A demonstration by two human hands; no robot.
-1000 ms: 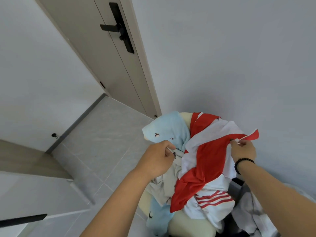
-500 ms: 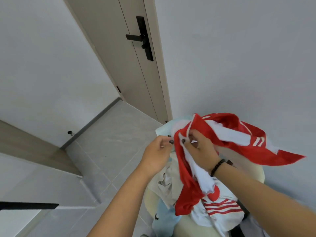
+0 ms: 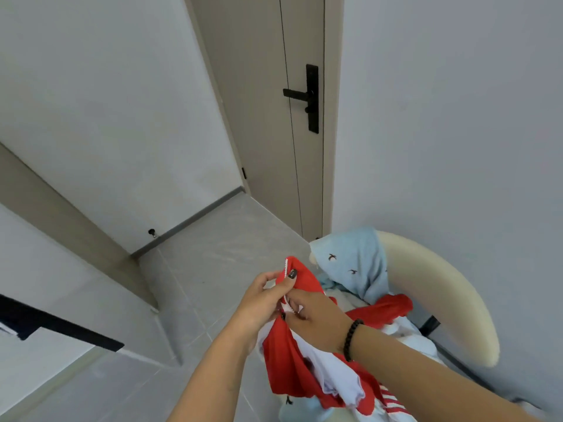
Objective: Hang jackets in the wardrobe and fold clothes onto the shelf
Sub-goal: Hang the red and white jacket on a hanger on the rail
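I see both hands meeting on the red and white jacket (image 3: pixel 283 357), just in front of the cream chair (image 3: pixel 451 296). My left hand (image 3: pixel 262 303) has its fingers curled, and thumb and forefinger pinch the jacket's upper edge, where a white zipper strip (image 3: pixel 285 266) runs along the red cloth. My right hand (image 3: pixel 316 318) lies just beside the left one, touching it, with fingers curled around the same edge a little lower; a dark-nailed fingertip presses the red fabric near the top. A black bead bracelet (image 3: pixel 352 339) sits on the right wrist.

The jacket is lifted at its top edge, and the rest hangs down in folds below the hands, red outside and white inside, its lower part trailing toward the chair seat. On the chair, behind the jacket, a light blue garment (image 3: pixel 353 263) with small dark bird shapes drapes over the backrest. More red cloth (image 3: pixel 387 309) lies on the seat under it, though I cannot tell if it belongs to the same jacket.

Beyond the chair stands a beige door (image 3: pixel 259 117) with a black handle (image 3: pixel 301 95). Grey floor tiles (image 3: pixel 219 254) stretch left of the chair.
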